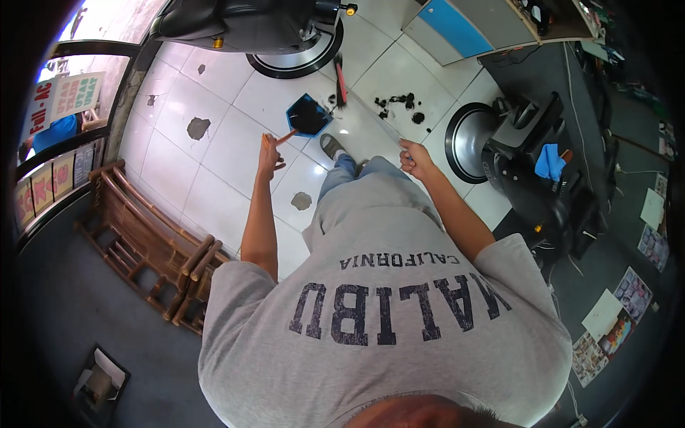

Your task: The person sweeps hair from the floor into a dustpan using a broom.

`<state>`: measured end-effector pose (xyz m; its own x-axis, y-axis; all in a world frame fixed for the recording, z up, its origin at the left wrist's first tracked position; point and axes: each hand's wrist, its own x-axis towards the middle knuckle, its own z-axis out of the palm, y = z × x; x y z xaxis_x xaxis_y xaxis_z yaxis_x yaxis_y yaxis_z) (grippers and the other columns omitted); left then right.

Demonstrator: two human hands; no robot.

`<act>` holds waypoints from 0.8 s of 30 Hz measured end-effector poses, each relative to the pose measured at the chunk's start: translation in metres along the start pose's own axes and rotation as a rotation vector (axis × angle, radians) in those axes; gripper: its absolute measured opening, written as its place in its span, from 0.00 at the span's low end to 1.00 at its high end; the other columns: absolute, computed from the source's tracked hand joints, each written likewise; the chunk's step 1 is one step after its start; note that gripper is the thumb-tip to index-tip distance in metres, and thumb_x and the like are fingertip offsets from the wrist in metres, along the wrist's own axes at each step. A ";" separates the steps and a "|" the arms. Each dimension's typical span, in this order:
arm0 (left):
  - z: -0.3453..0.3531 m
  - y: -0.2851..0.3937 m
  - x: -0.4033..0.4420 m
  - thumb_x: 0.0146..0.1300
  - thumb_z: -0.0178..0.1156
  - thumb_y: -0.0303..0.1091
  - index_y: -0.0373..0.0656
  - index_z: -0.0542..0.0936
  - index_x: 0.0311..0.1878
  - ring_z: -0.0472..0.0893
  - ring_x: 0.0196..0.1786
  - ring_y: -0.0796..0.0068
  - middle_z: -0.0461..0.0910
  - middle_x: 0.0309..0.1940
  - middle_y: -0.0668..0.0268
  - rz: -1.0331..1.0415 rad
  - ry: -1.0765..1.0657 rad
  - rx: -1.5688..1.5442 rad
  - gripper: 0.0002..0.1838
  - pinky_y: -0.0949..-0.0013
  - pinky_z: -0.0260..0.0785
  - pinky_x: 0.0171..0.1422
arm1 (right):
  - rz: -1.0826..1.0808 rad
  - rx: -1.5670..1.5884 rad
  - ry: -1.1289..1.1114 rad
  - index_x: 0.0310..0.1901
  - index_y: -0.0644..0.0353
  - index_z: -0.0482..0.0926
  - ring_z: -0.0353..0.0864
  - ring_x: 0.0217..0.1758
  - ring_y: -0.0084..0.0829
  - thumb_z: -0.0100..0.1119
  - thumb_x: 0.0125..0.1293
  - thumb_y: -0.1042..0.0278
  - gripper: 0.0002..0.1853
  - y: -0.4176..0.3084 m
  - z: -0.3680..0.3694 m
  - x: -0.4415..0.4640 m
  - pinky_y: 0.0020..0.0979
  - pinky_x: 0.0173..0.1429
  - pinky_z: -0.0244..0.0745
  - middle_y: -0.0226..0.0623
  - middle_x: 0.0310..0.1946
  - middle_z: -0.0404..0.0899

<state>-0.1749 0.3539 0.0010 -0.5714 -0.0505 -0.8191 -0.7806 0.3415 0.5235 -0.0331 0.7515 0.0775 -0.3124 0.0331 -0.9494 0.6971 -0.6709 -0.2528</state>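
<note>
I see the left hand [269, 155] closed around the thin orange handle [287, 137] of a blue dustpan [289, 120], its pan full of dark hair-like clippings [308, 115]. The right hand [416, 158] grips a pale broom handle [382, 123], which slants to a red broom head [342, 85] just beside the pan. I cannot tell whether the pan touches the tiled floor [235, 132]. More dark clumps [418, 117] lie right of the broom, between it and a chair's round base [473, 143]; a black salon chair [221, 27] stands ahead.
</note>
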 end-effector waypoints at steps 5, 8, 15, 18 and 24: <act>-0.024 -0.038 -0.058 0.67 0.40 0.72 0.50 0.69 0.56 0.70 0.30 0.75 0.64 0.25 0.69 -0.009 0.065 -0.156 0.34 0.56 0.78 0.41 | 0.038 0.088 -0.192 0.53 0.56 0.69 0.54 0.13 0.18 0.50 0.70 0.63 0.13 0.001 -0.017 0.015 0.24 0.16 0.49 0.25 0.19 0.62; -0.021 -0.051 -0.091 0.69 0.40 0.70 0.47 0.68 0.55 0.70 0.26 0.77 0.63 0.22 0.71 0.011 0.131 -0.267 0.33 0.56 0.79 0.43 | 0.041 -0.037 -0.253 0.46 0.56 0.71 0.54 0.15 0.15 0.46 0.72 0.62 0.09 -0.005 0.010 0.023 0.22 0.17 0.51 0.23 0.20 0.64; -0.022 -0.074 -0.148 0.70 0.38 0.69 0.47 0.67 0.54 0.66 0.26 0.78 0.60 0.19 0.73 -0.023 0.257 -0.496 0.33 0.53 0.76 0.51 | -0.015 -0.358 -0.042 0.31 0.62 0.73 0.60 0.13 0.21 0.45 0.67 0.61 0.13 0.022 -0.012 0.097 0.26 0.15 0.53 0.33 0.19 0.71; -0.031 -0.087 -0.171 0.71 0.38 0.67 0.44 0.67 0.55 0.67 0.23 0.78 0.61 0.18 0.72 -0.016 0.334 -0.605 0.33 0.55 0.79 0.47 | -0.154 -0.569 0.122 0.22 0.61 0.71 0.60 0.10 0.24 0.46 0.66 0.60 0.18 0.043 -0.040 0.082 0.29 0.14 0.52 0.36 0.16 0.69; -0.045 -0.120 -0.198 0.72 0.38 0.66 0.44 0.66 0.56 0.67 0.25 0.78 0.61 0.19 0.72 -0.055 0.454 -0.789 0.32 0.58 0.78 0.47 | -0.381 -0.791 0.155 0.35 0.68 0.77 0.63 0.11 0.24 0.52 0.64 0.64 0.13 0.066 -0.078 -0.018 0.30 0.14 0.54 0.33 0.14 0.69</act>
<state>0.0209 0.2809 0.1107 -0.4424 -0.4692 -0.7643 -0.6612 -0.4051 0.6314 0.0688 0.7638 0.0630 -0.5633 0.2874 -0.7747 0.8230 0.1121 -0.5568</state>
